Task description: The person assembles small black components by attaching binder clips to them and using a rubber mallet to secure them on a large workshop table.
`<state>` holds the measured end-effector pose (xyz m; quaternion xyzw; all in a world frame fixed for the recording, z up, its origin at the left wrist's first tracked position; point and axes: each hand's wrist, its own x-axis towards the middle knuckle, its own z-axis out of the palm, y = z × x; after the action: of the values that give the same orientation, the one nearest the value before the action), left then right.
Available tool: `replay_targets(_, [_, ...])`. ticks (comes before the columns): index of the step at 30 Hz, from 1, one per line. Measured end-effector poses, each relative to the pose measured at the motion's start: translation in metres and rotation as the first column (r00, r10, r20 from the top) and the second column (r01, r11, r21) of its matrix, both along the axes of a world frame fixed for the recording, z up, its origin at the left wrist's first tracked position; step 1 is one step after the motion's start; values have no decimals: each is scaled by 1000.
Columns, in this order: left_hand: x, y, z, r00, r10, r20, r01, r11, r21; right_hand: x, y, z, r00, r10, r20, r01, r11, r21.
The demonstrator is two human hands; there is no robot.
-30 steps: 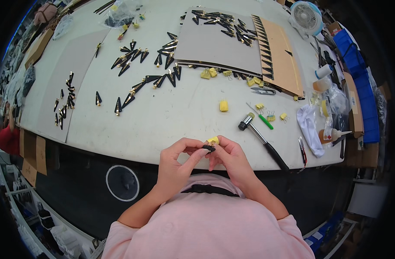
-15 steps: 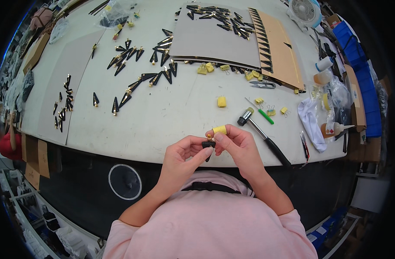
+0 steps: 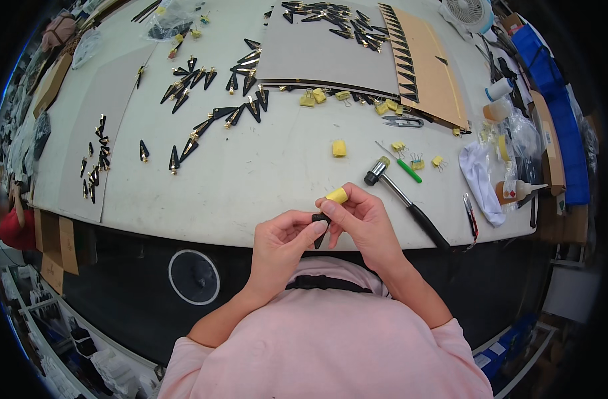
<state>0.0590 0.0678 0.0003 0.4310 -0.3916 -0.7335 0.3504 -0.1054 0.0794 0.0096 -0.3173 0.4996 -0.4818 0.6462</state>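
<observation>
In front of my body, at the table's near edge, a small black tapered piece (image 3: 320, 237) is pinched between the thumb and fingers of my left hand (image 3: 281, 247). Its narrow end points down. My right hand (image 3: 365, 229) is closed at the piece's upper end, thumb against the fingers, and these fingers hide its gold fitting. A yellow band or wrap (image 3: 337, 195) sits at the right index finger; how it is fixed I cannot tell. Similar black pieces with gold fittings (image 3: 191, 143) lie scattered to the left and ahead.
To the right lie a hammer (image 3: 410, 203), a green-handled awl (image 3: 408, 171), yellow binder clips (image 3: 339, 148), thread snips (image 3: 403, 122), red-handled tweezers (image 3: 471, 216) and a white cloth (image 3: 481, 183). A grey board (image 3: 330, 60) and tan panel (image 3: 430, 73) lie farther off. A fan (image 3: 467, 13) stands far right.
My right fingers have closed over the piece's top, so the gold fitting seen before is now covered. The yellow band has tilted upward. The view has shifted slightly.
</observation>
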Motion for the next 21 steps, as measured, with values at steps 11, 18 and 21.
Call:
replay_targets(11, [28,-28,-26,995,99,10,-96,981,-166,16,-16,-14,982,-85,-166,79,996,-39])
replay_targets(18, [192,-137,-45,599,773,209,-524,576,-628,28,9,-39,593,-227,-772,-183,896,-404])
replay_targets(21, [304,-167,-54,195,915,353,-362,402,-841,39,7,-38,585,-227,-779,-213,884,-417])
